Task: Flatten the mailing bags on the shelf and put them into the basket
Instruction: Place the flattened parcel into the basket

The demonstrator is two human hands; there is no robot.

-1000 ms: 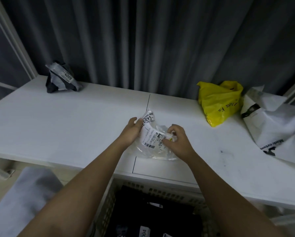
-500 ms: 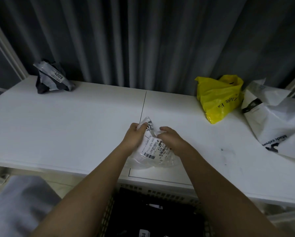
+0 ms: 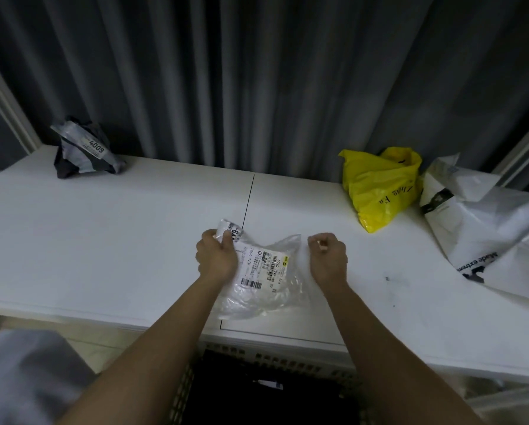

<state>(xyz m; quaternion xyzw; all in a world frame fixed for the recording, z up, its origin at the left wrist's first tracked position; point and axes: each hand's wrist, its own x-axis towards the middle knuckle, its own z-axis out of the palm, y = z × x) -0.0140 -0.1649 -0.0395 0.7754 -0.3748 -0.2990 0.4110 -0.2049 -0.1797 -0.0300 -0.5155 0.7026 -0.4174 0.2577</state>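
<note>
Four mailing bags on shelf (image 3: pixel 104 240), left hand (image 3: pixel 215 257) gripping clear bag (image 3: pixel 266 280), right hand (image 3: pixel 327 256) clenched empty, one basket (image 3: pixel 257 357).

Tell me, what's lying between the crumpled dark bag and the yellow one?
Nothing: the head view shows bare white shelf between dark bag and yellow bag.

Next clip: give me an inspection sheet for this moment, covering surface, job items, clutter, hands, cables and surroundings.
Surface: white shelf, seam down the middle, dark smudge at right.
Job items: clear bag with label, partly spread near the front edge; crumpled grey bag back left; yellow bag and white bag at right; basket below, dark contents.
Clutter: nothing seen.
Hands: left hand grips the clear bag's top corner; right hand curled, seemingly pinching its right edge.
Cables: nothing seen.
Surroundings: dark curtain behind.
</note>
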